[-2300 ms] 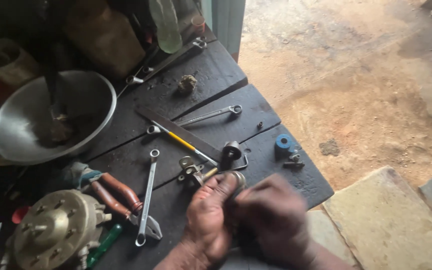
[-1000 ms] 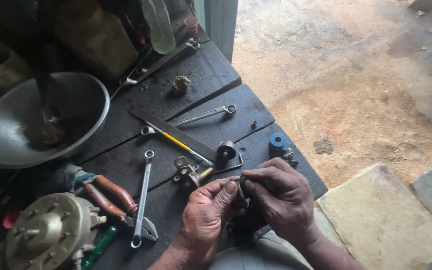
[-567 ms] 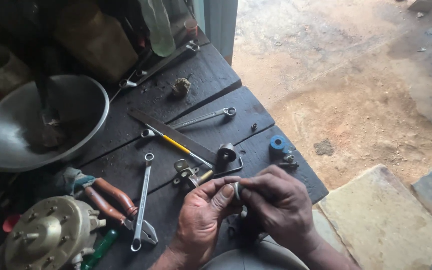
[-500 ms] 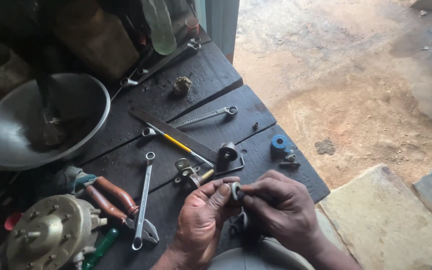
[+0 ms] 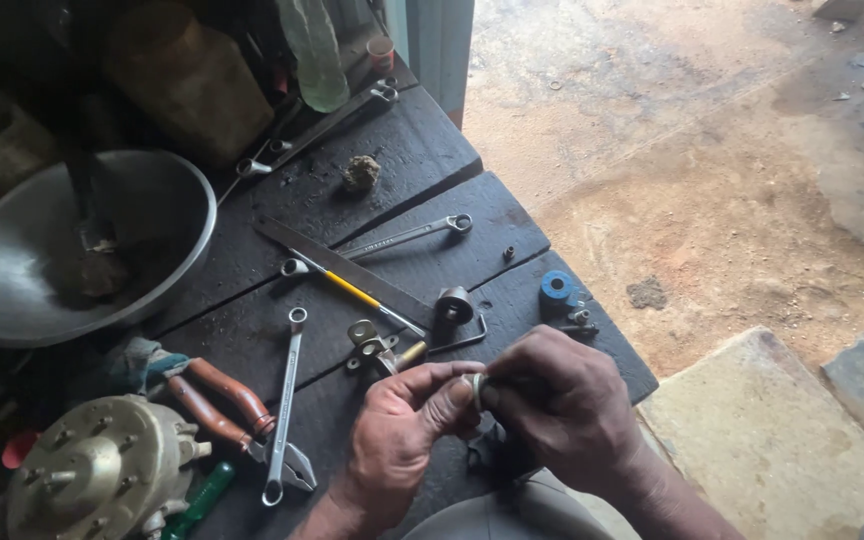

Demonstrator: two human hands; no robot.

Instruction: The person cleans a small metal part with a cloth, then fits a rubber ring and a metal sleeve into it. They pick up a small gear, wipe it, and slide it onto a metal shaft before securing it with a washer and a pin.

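Dark workbench [image 5: 392, 170], hands pinching ring [image 5: 476, 388]

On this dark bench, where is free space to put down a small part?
Bare board lies between the rusty lump and the bench's right edge, and between the metal bowl and the flat file. Around the spanners, pliers and blue roll it is crowded.

Table [image 5: 392, 170]: dark, rough, worn wood planks. Bowl [image 5: 167, 215] at upper left: dull grey metal. Spanner [image 5: 285, 400]: bright smooth metal. Pliers [image 5: 214, 392]: glossy red-brown handles.
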